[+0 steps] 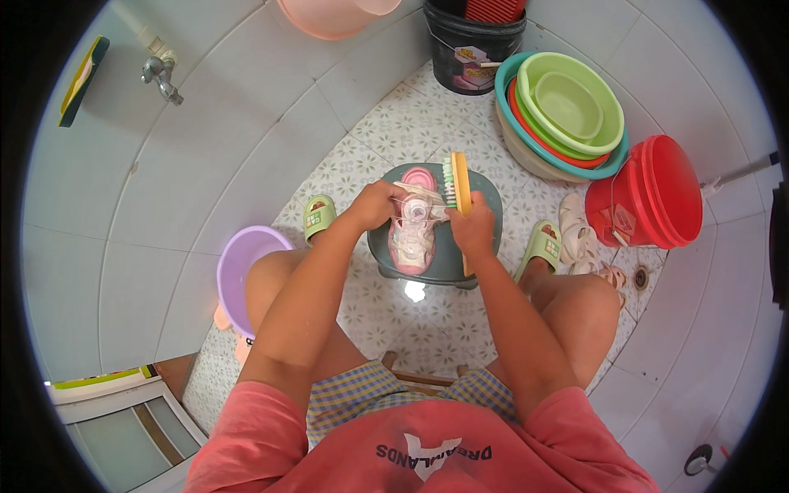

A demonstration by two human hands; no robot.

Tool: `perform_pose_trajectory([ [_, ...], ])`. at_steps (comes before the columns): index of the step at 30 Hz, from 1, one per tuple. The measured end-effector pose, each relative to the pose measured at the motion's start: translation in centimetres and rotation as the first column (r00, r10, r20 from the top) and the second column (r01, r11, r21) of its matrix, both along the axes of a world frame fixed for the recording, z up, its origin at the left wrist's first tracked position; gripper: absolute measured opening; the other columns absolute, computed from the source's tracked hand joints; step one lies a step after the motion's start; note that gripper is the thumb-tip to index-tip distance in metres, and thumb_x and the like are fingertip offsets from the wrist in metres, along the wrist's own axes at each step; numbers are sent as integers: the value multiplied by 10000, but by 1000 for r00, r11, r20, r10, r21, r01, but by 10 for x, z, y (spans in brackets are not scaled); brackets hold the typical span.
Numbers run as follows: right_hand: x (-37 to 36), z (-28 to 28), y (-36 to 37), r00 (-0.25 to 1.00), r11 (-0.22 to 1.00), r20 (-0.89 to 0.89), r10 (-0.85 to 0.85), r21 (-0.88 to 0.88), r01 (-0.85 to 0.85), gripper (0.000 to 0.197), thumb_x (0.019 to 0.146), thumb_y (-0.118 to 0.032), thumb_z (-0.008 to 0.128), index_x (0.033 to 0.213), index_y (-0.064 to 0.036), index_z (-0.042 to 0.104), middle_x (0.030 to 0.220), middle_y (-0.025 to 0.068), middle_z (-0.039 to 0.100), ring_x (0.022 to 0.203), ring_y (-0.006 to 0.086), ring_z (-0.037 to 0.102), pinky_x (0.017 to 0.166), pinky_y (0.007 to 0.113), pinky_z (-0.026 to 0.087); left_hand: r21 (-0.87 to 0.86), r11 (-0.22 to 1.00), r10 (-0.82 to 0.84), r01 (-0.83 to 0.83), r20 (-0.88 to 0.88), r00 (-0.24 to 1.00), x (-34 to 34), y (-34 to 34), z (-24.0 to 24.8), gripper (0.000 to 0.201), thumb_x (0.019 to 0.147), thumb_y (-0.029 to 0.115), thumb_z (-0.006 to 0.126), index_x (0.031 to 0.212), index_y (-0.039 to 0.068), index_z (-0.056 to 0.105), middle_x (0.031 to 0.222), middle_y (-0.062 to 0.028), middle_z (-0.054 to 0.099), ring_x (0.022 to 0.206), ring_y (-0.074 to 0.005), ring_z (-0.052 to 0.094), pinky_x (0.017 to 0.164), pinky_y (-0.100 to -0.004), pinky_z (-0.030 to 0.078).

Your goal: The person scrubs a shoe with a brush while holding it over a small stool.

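Note:
A pink and white shoe (412,234) lies on a dark grey-green stool (378,251) in front of me, toe and heel in line with my view. My left hand (374,205) is closed at the shoe's left edge, fingers pinching its white upper. In my right hand (474,223) is a scrubbing brush (460,177) with a yellow back and pale green and white bristles, held upright with the bristles facing the shoe. Thin pale strands stretch across the shoe between the two hands; my right fingertips touch their end.
Stacked basins (567,103) and a red bucket (649,193) stand at right, near white sandals (578,234). A black bucket (464,57) is at the back. A purple basin (234,271) sits by my left leg; a tap (160,78) juts from the left wall.

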State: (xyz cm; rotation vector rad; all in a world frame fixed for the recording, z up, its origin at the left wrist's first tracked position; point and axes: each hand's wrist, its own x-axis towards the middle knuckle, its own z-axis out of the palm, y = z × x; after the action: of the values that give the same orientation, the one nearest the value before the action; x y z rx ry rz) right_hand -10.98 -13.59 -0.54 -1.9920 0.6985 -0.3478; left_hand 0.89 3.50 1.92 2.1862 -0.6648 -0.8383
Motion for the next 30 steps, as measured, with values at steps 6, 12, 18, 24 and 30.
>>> perform_pose_trajectory([
  [6,-2,6,-7,999,999,21,29,16,-29,242,687,-91,641,874,-6,515,789,218,611,791,393,602,673,427,466,-66,991,-123,119,-66,990,-24,-18,30,449,660,-74,573,1085,69,598,984,-91,632,917,-159,584,802,-282,461],
  [12,-3,-1,-5,998,999,56,38,-25,-37,229,687,-98,642,882,-17,552,755,169,622,730,329,615,654,389,466,-144,985,-89,91,16,996,-32,-6,21,409,568,-79,648,944,74,596,913,-70,607,878,-199,574,785,-301,459],
  [18,-4,7,-5,997,997,-9,73,33,-73,235,674,-86,611,876,-1,529,780,198,615,773,357,606,668,406,471,-124,979,-121,161,282,952,-46,-1,17,316,566,-54,654,848,61,570,793,-75,580,800,-234,568,753,-328,417],
  [24,2,-15,-9,981,896,140,132,406,-179,206,711,-26,553,908,27,525,806,125,624,691,191,632,566,273,515,-225,965,8,132,532,847,-62,-6,7,254,616,37,656,850,106,585,807,-46,578,881,-227,557,943,-404,280],
  [30,0,7,-2,984,789,157,88,591,-165,195,727,-59,600,875,46,530,800,114,614,653,157,622,535,285,521,-200,967,4,158,632,775,-65,-5,4,277,642,46,651,898,120,579,847,-48,579,907,-223,550,952,-413,279],
])
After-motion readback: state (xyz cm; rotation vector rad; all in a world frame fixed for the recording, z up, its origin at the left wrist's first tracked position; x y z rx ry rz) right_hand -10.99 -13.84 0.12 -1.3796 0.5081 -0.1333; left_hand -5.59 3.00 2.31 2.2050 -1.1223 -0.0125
